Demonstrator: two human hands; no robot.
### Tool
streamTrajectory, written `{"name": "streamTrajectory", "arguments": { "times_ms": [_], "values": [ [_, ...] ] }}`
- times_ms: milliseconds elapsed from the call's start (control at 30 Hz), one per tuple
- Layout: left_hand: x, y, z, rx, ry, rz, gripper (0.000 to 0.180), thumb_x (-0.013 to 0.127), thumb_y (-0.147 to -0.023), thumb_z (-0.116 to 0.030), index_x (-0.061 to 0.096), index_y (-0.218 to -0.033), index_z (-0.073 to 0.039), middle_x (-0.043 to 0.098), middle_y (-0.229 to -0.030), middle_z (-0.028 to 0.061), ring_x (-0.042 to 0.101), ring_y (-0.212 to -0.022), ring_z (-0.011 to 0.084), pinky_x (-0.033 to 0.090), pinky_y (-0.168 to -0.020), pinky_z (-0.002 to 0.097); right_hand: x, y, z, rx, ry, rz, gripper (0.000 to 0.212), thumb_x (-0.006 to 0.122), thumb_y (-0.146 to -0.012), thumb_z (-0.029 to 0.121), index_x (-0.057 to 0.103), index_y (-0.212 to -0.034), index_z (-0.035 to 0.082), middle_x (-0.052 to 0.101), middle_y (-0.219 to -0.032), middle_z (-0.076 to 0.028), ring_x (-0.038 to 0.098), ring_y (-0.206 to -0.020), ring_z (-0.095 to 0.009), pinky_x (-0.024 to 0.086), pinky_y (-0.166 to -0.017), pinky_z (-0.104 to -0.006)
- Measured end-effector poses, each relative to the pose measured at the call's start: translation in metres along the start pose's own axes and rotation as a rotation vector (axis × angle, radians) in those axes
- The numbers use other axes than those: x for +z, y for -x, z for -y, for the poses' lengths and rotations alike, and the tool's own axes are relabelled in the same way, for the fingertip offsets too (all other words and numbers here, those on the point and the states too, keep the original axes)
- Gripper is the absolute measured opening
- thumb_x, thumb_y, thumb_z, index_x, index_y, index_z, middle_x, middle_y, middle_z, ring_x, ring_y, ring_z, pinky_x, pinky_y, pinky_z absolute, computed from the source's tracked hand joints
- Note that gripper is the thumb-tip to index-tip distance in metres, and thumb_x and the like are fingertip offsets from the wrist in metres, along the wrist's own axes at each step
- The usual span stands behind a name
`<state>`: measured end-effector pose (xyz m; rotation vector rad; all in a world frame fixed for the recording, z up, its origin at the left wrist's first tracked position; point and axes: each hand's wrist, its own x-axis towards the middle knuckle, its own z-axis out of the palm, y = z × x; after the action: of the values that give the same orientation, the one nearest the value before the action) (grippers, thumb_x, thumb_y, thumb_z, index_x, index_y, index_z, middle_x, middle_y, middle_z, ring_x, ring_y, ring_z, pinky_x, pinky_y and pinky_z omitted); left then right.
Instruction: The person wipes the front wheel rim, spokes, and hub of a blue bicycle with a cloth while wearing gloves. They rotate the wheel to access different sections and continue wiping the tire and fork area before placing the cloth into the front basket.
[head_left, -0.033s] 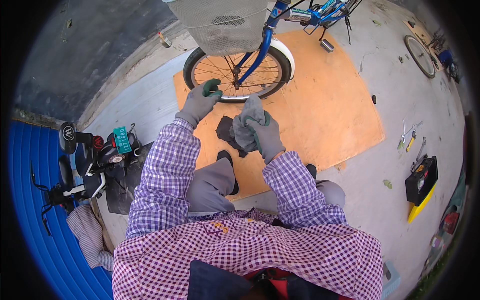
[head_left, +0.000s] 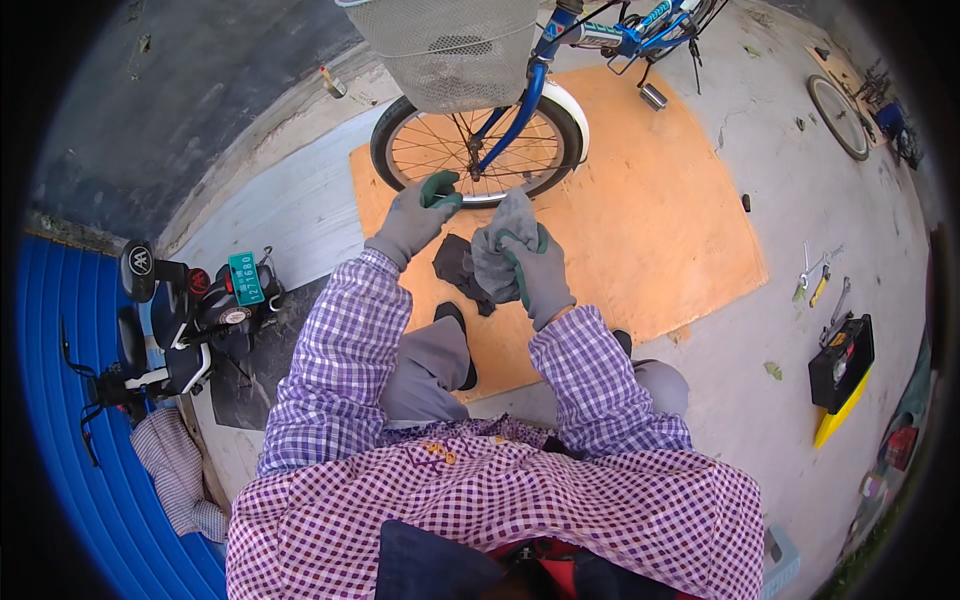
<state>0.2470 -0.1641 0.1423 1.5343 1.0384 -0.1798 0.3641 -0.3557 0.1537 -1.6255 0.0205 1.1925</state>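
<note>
My right hand (head_left: 543, 275), in a grey glove with green on the palm side, is closed around a crumpled grey rag (head_left: 494, 265). Below and behind the rag lies a darker cloth (head_left: 453, 262) on the orange board. Close to the lower rim of the bicycle's front wheel (head_left: 545, 185) is my gloved left hand (head_left: 415, 215); its fingers are bent, with a gap between thumb and forefinger and nothing visible held. Whether it touches the tyre I cannot tell. The blue bicycle fork (head_left: 515, 125) and wire basket (head_left: 445, 55) rise above the wheel.
An orange board (head_left: 660, 220) covers the ground under the wheel. To the right are loose tools (head_left: 822, 282), a black toolbox (head_left: 841, 360) and a detached wheel (head_left: 838, 118). A scooter (head_left: 195, 310) stands at left by the blue corrugated wall (head_left: 50, 400). A brush (head_left: 333, 83) sits at the wall's foot.
My left hand has shifted a little to the right and slightly down along the wheel's lower edge. The right hand still grips the rag, nearly in the same place.
</note>
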Motion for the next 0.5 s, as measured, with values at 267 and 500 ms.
{"name": "streamTrajectory", "arguments": {
  "times_ms": [267, 500],
  "values": [
    [0.085, 0.307, -0.029, 0.142, 0.422, 0.276, 0.085, 0.071, -0.088, -0.018, 0.023, -0.157, -0.009, 0.052, -0.141, 0.0123, 0.054, -0.127, 0.0237, 0.047, -0.104, 0.0325, 0.000, 0.274, 0.037, -0.039, -0.348, 0.117, 0.036, 0.059, -0.100, 0.022, 0.051, -0.130, 0.004, 0.064, -0.111, -0.009, 0.068, -0.092, -0.019, 0.060, -0.073, -0.0308],
    [0.080, 0.302, -0.043, 0.112, 0.258, 0.123, 0.067, 0.064, -0.088, -0.008, 0.041, -0.151, -0.014, 0.066, -0.123, 0.0112, 0.065, -0.108, 0.0235, 0.054, -0.094, 0.0361, 0.007, 0.277, 0.039, -0.038, -0.266, 0.204, 0.048, 0.058, -0.100, 0.028, 0.048, -0.138, 0.001, 0.061, -0.123, -0.012, 0.065, -0.105, -0.022, 0.059, -0.083, -0.0348]
  ]
}}
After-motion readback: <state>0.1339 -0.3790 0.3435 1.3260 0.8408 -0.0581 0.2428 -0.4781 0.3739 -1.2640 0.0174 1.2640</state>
